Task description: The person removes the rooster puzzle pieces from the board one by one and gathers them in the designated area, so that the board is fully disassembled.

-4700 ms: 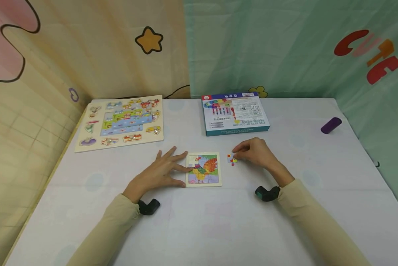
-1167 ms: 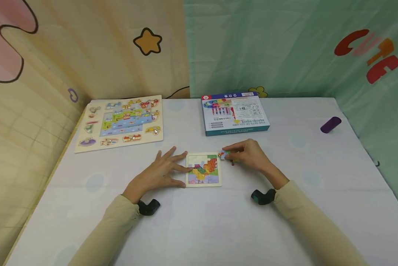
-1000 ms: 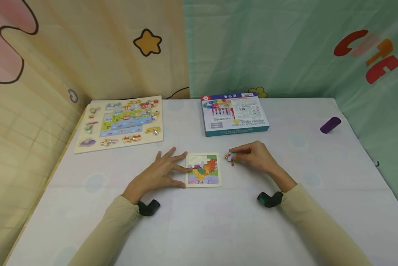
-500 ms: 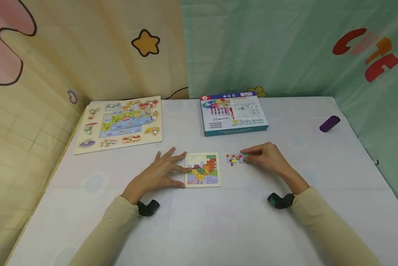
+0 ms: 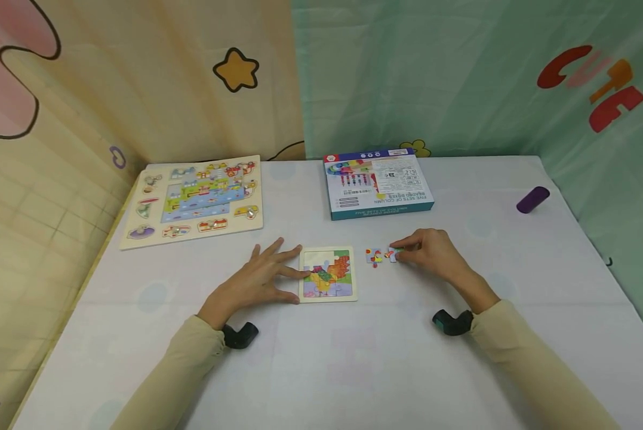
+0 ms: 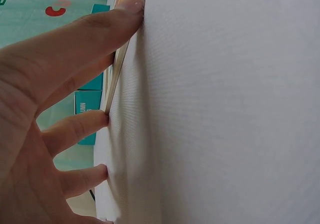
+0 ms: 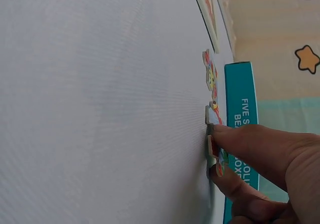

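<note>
A small square jigsaw puzzle (image 5: 328,273) with a chicken picture lies in a pale wooden frame (image 5: 355,280); a bare patch shows at its upper left. My left hand (image 5: 254,276) rests along the frame's left side with fingers spread, one fingertip on the picture and the thumb (image 6: 131,7) at the near corner. To the right of the frame lies a loose puzzle piece (image 5: 374,257). My right hand (image 5: 431,254) pinches a red and green puzzle piece (image 7: 218,156) between thumb and finger. Right beside it is a light blue puzzle piece (image 7: 212,115), partly hidden by the thumb.
A large wooden puzzle board (image 5: 192,200) with smaller puzzles on it lies at the back left. Behind the hands sits a flat teal and purple box (image 5: 379,184). A purple cylinder (image 5: 533,200) lies at the far right of the white-covered table (image 5: 332,370).
Since the earliest frame, the chicken's head section has left the puzzle. My right hand moved toward the frame, then back right with pieces, uncovering the loose piece. The left hand stays put.
</note>
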A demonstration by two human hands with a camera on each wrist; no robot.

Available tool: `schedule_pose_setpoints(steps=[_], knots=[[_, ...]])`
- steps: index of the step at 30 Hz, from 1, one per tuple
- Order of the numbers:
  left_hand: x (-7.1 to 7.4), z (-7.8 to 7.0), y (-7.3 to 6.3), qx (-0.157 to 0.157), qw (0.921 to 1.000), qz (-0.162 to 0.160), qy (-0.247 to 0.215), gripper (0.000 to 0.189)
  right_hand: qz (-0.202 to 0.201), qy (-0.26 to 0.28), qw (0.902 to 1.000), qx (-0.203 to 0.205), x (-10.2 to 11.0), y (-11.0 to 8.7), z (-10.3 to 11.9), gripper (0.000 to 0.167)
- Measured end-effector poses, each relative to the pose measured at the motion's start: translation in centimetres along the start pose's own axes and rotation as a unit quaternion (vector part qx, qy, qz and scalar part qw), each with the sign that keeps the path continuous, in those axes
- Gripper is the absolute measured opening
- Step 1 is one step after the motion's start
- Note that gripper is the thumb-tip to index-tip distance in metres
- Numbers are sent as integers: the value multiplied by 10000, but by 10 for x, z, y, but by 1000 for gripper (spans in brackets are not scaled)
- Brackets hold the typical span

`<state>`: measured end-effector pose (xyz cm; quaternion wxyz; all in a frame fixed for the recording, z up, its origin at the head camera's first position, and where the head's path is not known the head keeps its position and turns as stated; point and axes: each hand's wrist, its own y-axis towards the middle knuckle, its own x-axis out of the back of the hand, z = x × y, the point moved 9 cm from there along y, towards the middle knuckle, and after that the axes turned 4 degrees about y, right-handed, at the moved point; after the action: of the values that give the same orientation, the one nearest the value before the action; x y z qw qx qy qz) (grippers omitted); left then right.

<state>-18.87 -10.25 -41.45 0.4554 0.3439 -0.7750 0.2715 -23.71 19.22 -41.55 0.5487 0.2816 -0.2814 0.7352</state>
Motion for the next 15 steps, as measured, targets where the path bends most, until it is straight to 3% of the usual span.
schedule_pose_setpoints(steps=[15], knots=[[0, -1, 0, 36, 10000, 50, -11, 57, -50, -8, 9994, 355, 1, 0, 4, 21]])
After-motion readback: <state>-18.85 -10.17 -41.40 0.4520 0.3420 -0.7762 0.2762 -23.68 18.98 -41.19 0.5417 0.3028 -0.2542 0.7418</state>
